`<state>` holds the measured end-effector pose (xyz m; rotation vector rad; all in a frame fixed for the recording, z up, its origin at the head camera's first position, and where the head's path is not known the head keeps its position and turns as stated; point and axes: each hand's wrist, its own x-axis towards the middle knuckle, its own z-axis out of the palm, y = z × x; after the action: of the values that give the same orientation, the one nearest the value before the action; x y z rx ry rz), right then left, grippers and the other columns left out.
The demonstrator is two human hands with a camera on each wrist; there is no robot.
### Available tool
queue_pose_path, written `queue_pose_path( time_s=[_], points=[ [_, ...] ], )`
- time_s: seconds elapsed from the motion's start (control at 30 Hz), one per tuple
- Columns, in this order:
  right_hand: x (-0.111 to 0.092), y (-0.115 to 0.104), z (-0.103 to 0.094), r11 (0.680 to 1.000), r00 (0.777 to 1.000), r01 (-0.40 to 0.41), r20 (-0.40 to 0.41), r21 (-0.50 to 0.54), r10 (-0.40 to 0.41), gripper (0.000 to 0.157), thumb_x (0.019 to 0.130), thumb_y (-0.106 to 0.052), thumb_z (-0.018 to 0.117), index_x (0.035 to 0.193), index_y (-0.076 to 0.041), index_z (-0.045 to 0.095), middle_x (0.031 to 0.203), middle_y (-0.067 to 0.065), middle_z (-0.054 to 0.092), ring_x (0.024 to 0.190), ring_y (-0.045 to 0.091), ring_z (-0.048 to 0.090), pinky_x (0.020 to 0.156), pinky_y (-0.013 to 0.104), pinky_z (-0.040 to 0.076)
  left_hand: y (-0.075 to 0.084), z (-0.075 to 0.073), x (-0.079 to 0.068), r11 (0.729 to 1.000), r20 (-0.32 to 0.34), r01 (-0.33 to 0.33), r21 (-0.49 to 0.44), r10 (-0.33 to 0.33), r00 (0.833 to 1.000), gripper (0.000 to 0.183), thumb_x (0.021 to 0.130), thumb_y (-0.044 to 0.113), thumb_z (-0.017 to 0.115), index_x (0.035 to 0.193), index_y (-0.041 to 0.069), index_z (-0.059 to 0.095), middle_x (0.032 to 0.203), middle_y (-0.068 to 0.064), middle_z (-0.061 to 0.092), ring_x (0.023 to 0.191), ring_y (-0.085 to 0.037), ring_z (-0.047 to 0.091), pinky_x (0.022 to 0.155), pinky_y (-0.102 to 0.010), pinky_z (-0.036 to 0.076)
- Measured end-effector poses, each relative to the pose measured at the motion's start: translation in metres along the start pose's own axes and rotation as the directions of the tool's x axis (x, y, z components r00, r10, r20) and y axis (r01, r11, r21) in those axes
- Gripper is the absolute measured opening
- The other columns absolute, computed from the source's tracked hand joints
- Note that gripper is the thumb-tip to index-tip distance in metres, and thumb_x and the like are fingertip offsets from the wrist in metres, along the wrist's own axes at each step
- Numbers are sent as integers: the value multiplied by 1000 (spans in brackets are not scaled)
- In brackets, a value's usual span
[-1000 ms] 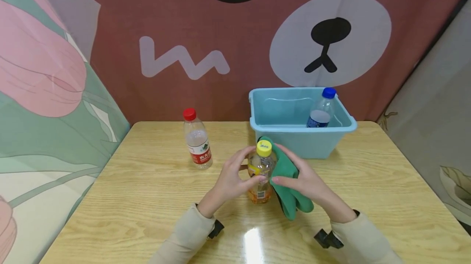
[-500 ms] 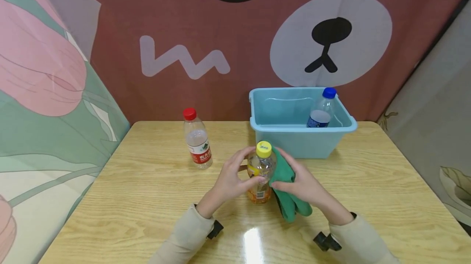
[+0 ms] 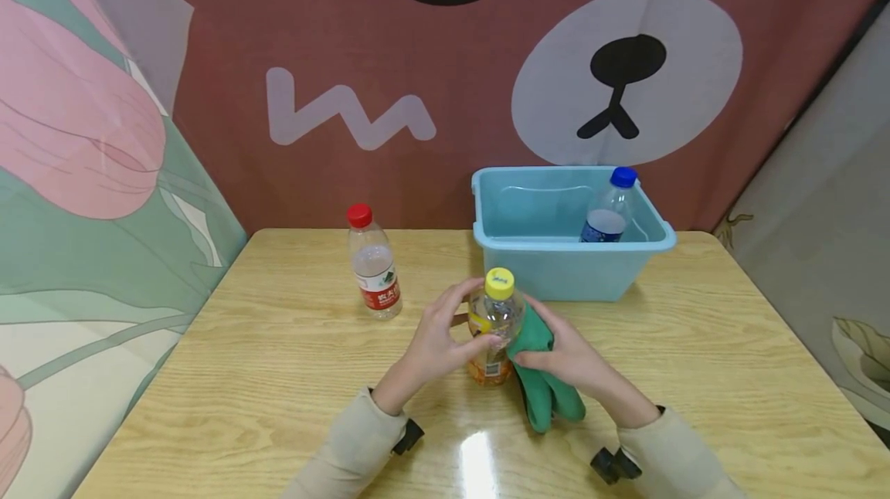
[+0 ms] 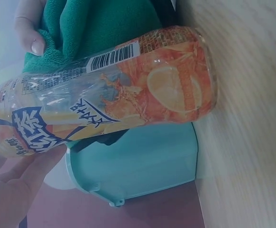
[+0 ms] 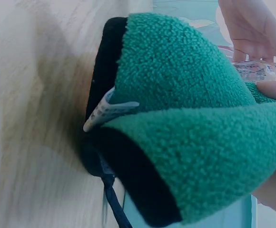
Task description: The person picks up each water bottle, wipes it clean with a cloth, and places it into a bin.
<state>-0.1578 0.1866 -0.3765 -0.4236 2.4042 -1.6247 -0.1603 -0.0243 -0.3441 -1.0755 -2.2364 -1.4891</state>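
Observation:
My left hand [image 3: 443,331] grips a clear plastic drink bottle [image 3: 490,369] with a yellow cap and an orange fruit label. The bottle stands upright on the table, thumb across its front and fingers behind it. From the other side my right hand [image 3: 572,354] holds a folded green towel [image 3: 549,398] against the bottle. Fuzzy pile, a black border and a small white tag show on the towel [image 5: 185,71] in the right wrist view. In the left wrist view the bottle's barcode and label [image 4: 114,97] face the camera, with the towel pressed alongside.
Behind the bottle stands a light blue bin [image 3: 556,271], with a blue-capped bottle [image 3: 606,215] inside at its right. A red-capped water bottle [image 3: 375,275] is upright on the wooden table [image 3: 278,375] to the left. A printed curtain hangs behind the table.
My right hand and the towel have slid a little lower along the bottle's right side, toward me. The left hand and the bottle stay put.

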Motion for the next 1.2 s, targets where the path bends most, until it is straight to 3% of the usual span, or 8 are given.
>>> queue_pose_path(
  time_s=[0.3,0.53,0.73,0.97,1.2],
  points=[
    [2,7,4,1000,1000,3,18,6,-3,83,74,-4,71,143,-8,25,142,20,29,128,41,26,99,62,26,0,0,0,1000,-2,13,-10,-13,1000,64,73,0,74,126,-10,41,122,-25,49,108,-38,51,76,-32,53],
    [3,9,4,1000,1000,-17,-1,-1,17,82,74,-4,70,143,-9,26,142,21,29,128,41,27,98,61,26,-35,10,-5,999,11,32,-21,-32,999,70,74,10,76,133,3,38,129,-15,47,114,-29,50,78,-30,52],
    [-1,9,-1,1000,1000,-20,-17,9,20,80,75,-4,69,143,-8,26,144,21,25,130,43,21,99,63,23,-38,9,-5,999,28,22,-27,-22,999,70,76,12,74,135,7,37,130,-11,46,114,-24,50,79,-30,52],
    [-6,6,-9,999,998,34,-46,6,-33,78,75,-3,70,142,-17,31,142,17,32,126,38,33,98,57,31,-39,5,-4,995,59,60,-73,-56,997,70,75,9,75,134,6,36,126,-13,49,113,-26,49,81,-31,51],
    [-9,-1,-18,995,994,97,-48,20,-96,77,76,-2,69,142,-17,31,140,16,35,120,34,41,93,45,38,-39,1,-1,987,115,129,-95,-118,986,70,73,3,75,132,-1,36,123,-20,49,114,-32,48,84,-35,50]
  ],
)
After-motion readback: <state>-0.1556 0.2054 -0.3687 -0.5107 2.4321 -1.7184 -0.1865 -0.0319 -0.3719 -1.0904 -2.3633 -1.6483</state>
